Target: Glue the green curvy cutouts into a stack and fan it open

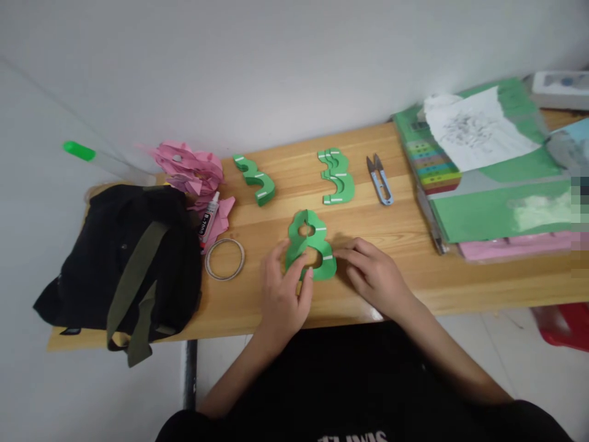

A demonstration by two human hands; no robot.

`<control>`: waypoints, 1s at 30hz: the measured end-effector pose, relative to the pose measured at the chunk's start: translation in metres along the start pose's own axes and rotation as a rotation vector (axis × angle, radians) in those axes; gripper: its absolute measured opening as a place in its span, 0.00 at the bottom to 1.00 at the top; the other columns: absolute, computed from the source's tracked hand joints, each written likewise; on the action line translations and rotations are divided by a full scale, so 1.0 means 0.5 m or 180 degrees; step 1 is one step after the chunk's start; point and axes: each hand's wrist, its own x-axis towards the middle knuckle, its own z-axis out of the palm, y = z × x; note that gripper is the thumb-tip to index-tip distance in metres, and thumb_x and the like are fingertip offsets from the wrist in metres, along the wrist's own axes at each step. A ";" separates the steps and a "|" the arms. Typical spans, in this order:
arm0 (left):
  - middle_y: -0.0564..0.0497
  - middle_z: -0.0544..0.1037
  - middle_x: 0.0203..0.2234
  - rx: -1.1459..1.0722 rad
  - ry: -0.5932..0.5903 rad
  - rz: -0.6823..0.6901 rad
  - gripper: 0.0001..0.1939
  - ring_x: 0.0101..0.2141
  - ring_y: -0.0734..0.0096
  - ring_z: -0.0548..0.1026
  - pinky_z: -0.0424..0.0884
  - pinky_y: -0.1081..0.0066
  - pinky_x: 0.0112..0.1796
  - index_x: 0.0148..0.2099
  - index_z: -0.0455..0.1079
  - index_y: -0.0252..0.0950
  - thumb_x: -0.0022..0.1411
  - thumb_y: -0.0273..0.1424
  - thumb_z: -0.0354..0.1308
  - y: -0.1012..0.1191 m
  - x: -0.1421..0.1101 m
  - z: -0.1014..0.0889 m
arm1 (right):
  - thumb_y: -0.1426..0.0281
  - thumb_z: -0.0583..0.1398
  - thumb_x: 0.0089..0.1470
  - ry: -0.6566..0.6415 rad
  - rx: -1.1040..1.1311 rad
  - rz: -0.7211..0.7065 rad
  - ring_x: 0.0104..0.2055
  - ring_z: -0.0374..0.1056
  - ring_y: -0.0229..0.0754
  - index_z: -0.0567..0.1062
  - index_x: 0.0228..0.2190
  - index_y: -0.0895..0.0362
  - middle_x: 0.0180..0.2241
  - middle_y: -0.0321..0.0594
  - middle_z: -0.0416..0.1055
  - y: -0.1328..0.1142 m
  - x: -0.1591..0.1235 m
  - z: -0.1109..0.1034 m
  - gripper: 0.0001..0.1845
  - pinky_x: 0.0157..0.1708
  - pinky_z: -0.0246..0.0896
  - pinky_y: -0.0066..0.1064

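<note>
A green paper shape like a figure eight [309, 244] stands on the wooden table [405, 245] in front of me. My left hand [285, 294] grips its lower left edge, fingers curled round the paper. My right hand [375, 276] rests beside its lower right edge, fingers bent and touching the table next to it. Two more green curved pieces lie farther back: one [255, 178] to the left, a small stack [338, 175] in the middle.
A black bag [124, 258] covers the table's left end. Beside it are pink paper scraps [193, 169], a glue tube [208, 220] and a tape ring [224, 258]. Small snips [380, 179] lie right of the stack. Green and pink paper sheets [497, 202] pile up at the right.
</note>
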 end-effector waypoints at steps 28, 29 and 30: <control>0.41 0.64 0.61 -0.0410 -0.1700 0.1557 0.24 0.64 0.53 0.56 0.47 0.46 0.62 0.57 0.69 0.37 0.56 0.26 0.54 -0.132 0.127 0.017 | 0.68 0.58 0.52 -0.0371 -0.0559 0.0472 0.23 0.64 0.37 0.74 0.29 0.57 0.23 0.38 0.71 0.015 0.144 0.012 0.06 0.23 0.55 0.28; 0.41 0.64 0.61 -0.0412 -0.1689 0.1559 0.24 0.64 0.53 0.56 0.46 0.46 0.62 0.56 0.69 0.37 0.56 0.26 0.55 -0.132 0.127 0.017 | 0.68 0.58 0.52 -0.0425 -0.0653 0.0419 0.23 0.64 0.38 0.75 0.29 0.57 0.23 0.38 0.70 0.017 0.149 0.014 0.06 0.23 0.55 0.28; 0.40 0.64 0.61 -0.0410 -0.1683 0.1569 0.24 0.64 0.53 0.55 0.46 0.46 0.62 0.56 0.69 0.37 0.57 0.26 0.55 -0.132 0.127 0.017 | 0.68 0.58 0.52 -0.0474 -0.0716 0.0370 0.23 0.64 0.38 0.75 0.29 0.57 0.23 0.38 0.70 0.020 0.153 0.015 0.07 0.23 0.55 0.29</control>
